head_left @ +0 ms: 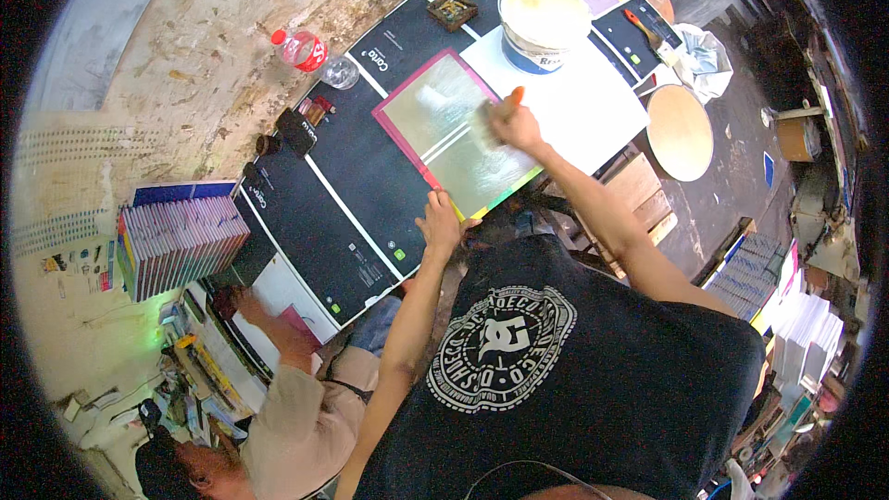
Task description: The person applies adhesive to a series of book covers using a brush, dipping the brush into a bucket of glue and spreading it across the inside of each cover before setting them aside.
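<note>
A book cover (460, 136) lies on the table with its inner side up. It has two grey boards with a narrow gap between them and a pink and yellow border; the boards look shiny and wet. My left hand (442, 222) holds the cover's near edge, fingertips on the border and thumb at the yellow corner. My right hand (516, 123) is closed on a brush with an orange handle (518, 93). Its bristles (485, 127) are blurred and rest on the right-hand board. Behind that hand stands a tub of pale paste (544, 26) with a stick in it.
A white sheet (579, 97) lies under the tub. Bottles (300, 50), a small ornate dish (452, 11), a black phone-like object (297, 132) and another brush (645, 30) lie around. At left are stacked books (183, 241) and a seated co-worker (306, 417); a round stool (680, 132) is at right.
</note>
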Available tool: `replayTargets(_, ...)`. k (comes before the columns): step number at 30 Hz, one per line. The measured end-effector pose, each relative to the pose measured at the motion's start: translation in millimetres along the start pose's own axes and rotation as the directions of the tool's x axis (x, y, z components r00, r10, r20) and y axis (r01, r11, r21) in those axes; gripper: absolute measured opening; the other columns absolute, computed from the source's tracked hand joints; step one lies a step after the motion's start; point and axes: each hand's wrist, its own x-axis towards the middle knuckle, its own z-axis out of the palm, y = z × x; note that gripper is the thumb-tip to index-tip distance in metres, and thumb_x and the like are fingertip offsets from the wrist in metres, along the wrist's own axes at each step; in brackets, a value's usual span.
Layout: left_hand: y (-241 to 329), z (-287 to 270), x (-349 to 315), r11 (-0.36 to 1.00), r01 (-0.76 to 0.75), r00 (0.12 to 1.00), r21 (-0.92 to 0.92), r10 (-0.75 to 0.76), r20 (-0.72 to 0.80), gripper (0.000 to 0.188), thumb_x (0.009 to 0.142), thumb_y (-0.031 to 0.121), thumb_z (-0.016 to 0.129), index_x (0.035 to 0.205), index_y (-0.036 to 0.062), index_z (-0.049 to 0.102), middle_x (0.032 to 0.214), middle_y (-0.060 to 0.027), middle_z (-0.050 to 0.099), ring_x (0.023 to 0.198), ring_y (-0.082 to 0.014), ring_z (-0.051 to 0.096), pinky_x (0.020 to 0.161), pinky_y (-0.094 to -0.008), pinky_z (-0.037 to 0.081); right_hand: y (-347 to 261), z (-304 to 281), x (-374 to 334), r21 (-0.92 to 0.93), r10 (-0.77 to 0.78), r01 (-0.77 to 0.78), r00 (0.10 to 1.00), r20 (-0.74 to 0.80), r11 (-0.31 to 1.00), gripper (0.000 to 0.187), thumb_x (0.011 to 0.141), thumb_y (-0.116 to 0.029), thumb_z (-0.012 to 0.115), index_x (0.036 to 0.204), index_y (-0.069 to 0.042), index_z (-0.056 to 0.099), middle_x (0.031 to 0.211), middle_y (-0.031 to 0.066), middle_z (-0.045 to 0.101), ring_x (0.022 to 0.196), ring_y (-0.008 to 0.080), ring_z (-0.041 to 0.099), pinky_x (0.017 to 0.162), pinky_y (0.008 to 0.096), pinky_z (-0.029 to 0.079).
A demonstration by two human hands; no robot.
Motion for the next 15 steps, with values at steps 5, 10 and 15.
replayTargets(5, -8, 1, -4, 0.998, 0.048, 0.999, -0.044, -0.048, 0.009, 0.101, 0.058, 0.061, 0.084, 0.128, 0.0030, 0.041, 0.122, -0.0129, 0.044, 0.114, -0.0384, 0.055, 0.081, -0.0687, 0.044, -42, -86, -39, 0.118, 0.019, 0.020, 0.948, -0.318, 0.993, 0.043, 0.089, -0.045, 0.061, 0.080, -0.004, 0.068, 0.068, 0.0213, 0.065, 0.065, 0.0383, 0.067, 0.063, 0.0484, 0.054)
replayTargets(10, 3, -7, -2, 1.000, 0.024, 1.000, -0.006, -0.024, 0.012, 0.097, 0.060, 0.061, 0.083, 0.125, 0.0022, 0.043, 0.119, -0.0119, 0.044, 0.113, -0.0362, 0.055, 0.085, -0.0675, 0.044, -43, -11, -101, 0.046, -0.185, 0.190, 0.979, -0.091, 0.981, 0.038, 0.090, -0.045, 0.060, 0.092, -0.008, 0.063, 0.075, 0.0210, 0.066, 0.071, 0.0389, 0.068, 0.064, 0.0489, 0.053)
replayTargets(15, 2, -11, 10, 1.000, 0.000, 0.997, 0.031, -0.003, 0.079, 0.101, 0.065, 0.067, 0.078, 0.132, 0.0018, 0.040, 0.129, -0.0142, 0.042, 0.119, -0.0376, 0.053, 0.089, -0.0650, 0.043, 85, -100, -130, -0.083, 0.162, -0.180, 0.970, -0.183, 0.980, 0.038, 0.088, -0.043, 0.065, 0.092, -0.004, 0.064, 0.075, 0.0184, 0.067, 0.073, 0.0379, 0.069, 0.066, 0.0472, 0.054)
